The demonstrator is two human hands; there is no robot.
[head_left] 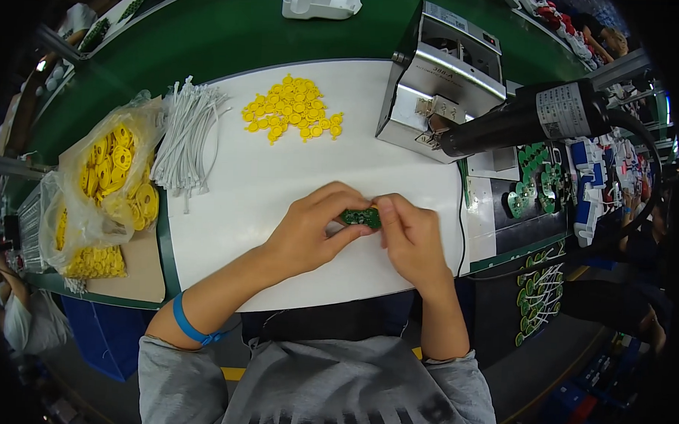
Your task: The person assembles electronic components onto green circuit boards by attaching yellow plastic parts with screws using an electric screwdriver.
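Observation:
A small green circuit board is held up between both hands over the white work surface. My left hand pinches its left part between thumb and fingers. At its right end the thumb and fingers of my right hand are closed, with a bit of yellow showing at the fingertips. My right fingers hide that end, so I cannot tell how the yellow bit sits against the board. Beyond the hands lies a loose pile of small yellow plastic caps.
White cables lie bundled at left, beside a clear bag of yellow plastic parts. A metal machine stands at back right, with a black cylindrical tool in front. Green boards lie far right; a white device sits at the back.

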